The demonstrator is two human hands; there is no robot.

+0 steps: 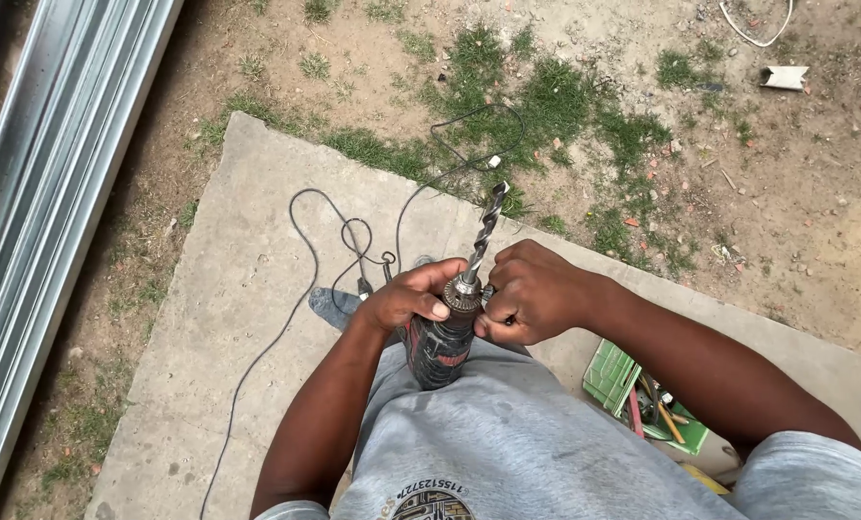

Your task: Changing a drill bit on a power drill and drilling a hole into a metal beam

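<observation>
A corded power drill (pixel 440 349) is braced against my body, its long twisted bit (pixel 485 223) pointing up and away. My left hand (pixel 406 297) wraps around the drill's front just behind the chuck (pixel 464 292). My right hand (pixel 532 291) is closed on a small chuck key pressed into the side of the chuck; the key itself is mostly hidden by my fingers. The drill's black cord (pixel 305 279) loops over the concrete slab (pixel 228 289) below.
A green crate (pixel 615 377) with hand tools sits at my right on the slab. Long metal profiles (pixel 45 193) lie along the left edge. Beyond the slab are bare dirt, grass patches and small debris.
</observation>
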